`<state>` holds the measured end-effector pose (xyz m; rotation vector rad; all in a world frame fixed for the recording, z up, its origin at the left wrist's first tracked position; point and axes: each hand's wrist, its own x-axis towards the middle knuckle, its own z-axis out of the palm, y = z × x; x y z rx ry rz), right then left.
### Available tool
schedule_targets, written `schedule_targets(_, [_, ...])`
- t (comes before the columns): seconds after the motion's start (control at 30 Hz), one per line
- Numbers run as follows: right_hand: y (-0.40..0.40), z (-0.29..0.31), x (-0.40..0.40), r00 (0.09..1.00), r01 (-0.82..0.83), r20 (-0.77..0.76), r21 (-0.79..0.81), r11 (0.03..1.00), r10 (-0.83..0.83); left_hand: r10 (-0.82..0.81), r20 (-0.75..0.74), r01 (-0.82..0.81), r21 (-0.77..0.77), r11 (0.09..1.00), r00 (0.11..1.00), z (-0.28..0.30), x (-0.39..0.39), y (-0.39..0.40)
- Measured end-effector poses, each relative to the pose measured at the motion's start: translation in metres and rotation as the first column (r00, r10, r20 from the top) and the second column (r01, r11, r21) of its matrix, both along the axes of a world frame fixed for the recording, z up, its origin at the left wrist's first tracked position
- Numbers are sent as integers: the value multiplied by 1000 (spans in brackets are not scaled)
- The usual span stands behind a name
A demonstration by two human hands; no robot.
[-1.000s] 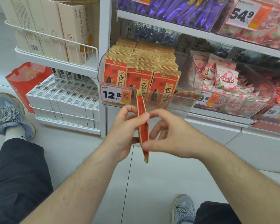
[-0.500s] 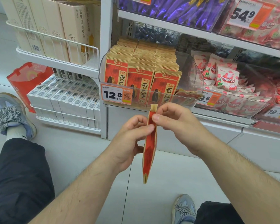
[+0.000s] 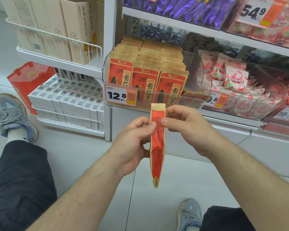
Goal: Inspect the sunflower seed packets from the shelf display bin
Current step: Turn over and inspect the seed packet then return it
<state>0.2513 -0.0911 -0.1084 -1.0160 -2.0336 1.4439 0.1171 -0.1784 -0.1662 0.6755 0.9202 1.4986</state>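
Packets [image 3: 145, 80] in bin [image 3: 157, 99] tagged 12.8.

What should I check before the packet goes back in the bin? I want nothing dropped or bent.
1. Grip: left hand and right hand both pinch the packet near its top: ok.
2. Packet upright, edge-on to the camera: ok.
3. Packet condition: slight crease mid-body; seals look closed; front face unseen: cannot tell.
4. Room in the bin: three full rows, with a gap on the right where one packet lies flat: ok.
5. Path to the bin: nothing between hands and its front wall: ok.
6. Price tag on the bin front, could be knocked: not ok.
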Motion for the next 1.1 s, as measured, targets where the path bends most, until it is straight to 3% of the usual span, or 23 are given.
schedule_targets(0.5, [0, 1, 3, 980, -198, 8, -86, 976, 200, 75, -19, -75, 17, 997, 997, 9, -3, 1])
schedule_targets(0.87, [8, -6, 11, 955, -285, -118, -116, 952, 272, 57, -58, -55, 44, 998, 997, 11, -6, 5])
schedule_targets(0.97, [8, -11, 11, 965, -261, -44, -64, 963, 259, 79, -45, -77, 42, 996, 996, 10, -6, 7])
schedule_targets(1.1, [1, -14, 10, 922, -341, 182, -29, 939, 341, 132, -5, -132, 43, 990, 991, 10, -8, 11])
